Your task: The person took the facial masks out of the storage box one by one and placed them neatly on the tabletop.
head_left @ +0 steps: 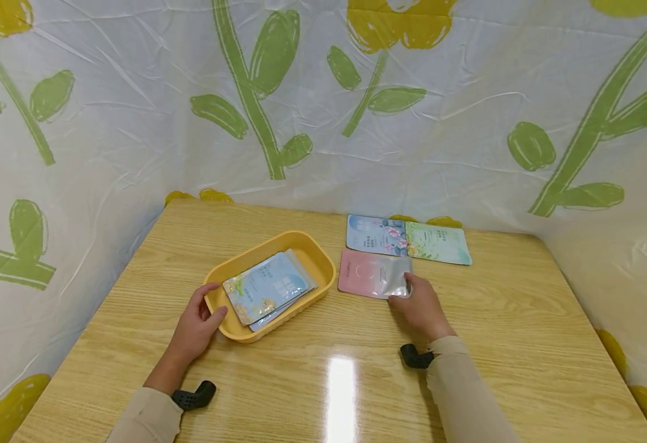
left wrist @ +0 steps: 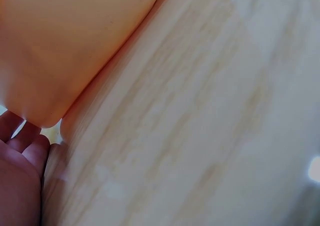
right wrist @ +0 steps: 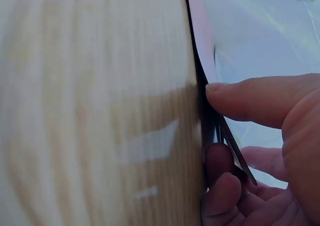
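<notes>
My left hand (head_left: 194, 326) holds the left end of a yellow tray (head_left: 321, 280), its thumb and fingers about the rim. In the left wrist view, fingertips touch the base of the tray's wall (left wrist: 60, 46). Blue sheet mask packets (head_left: 270, 286) lie stacked inside the tray. My right hand (head_left: 423, 306) pinches the right end of a pink and silver sheet mask packet (head_left: 364, 274) on the table. The right wrist view shows the pink packet (right wrist: 201, 36) edge-on, its near end raised between thumb and fingers.
Behind the pink packet lie a blue flowered packet (head_left: 375, 235) and a green packet (head_left: 438, 243), side by side near the back edge. The wooden table (head_left: 279, 394) meets a flower-printed cloth (head_left: 412, 154) behind and at the sides.
</notes>
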Available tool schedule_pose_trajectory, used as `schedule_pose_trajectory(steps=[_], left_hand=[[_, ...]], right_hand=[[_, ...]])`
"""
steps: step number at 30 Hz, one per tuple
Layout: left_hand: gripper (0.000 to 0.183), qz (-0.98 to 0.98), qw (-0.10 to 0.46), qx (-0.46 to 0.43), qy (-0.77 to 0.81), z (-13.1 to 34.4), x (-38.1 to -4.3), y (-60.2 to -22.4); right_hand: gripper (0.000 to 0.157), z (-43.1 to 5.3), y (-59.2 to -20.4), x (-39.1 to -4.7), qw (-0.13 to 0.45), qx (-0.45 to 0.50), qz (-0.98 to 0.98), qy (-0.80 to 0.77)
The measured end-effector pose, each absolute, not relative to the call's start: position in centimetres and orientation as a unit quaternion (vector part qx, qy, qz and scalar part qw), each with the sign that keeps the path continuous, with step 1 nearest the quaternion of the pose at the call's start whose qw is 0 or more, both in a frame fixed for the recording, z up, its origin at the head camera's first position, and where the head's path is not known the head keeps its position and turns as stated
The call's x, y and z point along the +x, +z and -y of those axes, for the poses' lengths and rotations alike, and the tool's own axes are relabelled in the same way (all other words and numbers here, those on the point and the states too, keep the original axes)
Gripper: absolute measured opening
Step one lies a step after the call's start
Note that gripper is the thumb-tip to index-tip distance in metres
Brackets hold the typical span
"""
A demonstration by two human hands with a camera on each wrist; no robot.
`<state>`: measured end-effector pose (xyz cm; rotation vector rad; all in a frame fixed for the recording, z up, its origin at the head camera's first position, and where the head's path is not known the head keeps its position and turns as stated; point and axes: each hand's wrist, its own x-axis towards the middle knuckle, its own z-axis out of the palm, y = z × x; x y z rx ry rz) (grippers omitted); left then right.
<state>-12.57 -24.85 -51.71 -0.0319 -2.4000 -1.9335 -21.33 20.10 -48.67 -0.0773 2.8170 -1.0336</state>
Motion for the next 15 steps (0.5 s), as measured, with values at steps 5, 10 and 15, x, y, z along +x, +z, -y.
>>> schedule_pose_trajectory(steps=[5, 10, 15], left_hand=[[0.052, 0.777, 0.031, -0.011, -0.628, 24.88, -12.6, -51.84], [0.052, 0.779, 0.029, -0.008, -0.627, 24.89, -12.56, -51.89], [0.052, 0.78, 0.029, -0.009, -0.625, 24.91, -12.51, -51.76]], right_hand=[[0.07, -19.93, -48.82, -21.33, 0.058, -0.032, -0.944, -0.324], [0.07, -19.86, -48.56, -21.09, 0.066, -0.023, -0.948, -0.311], [0.072, -19.85, -48.17, -20.72, 0.08, -0.011, -0.953, -0.293]])
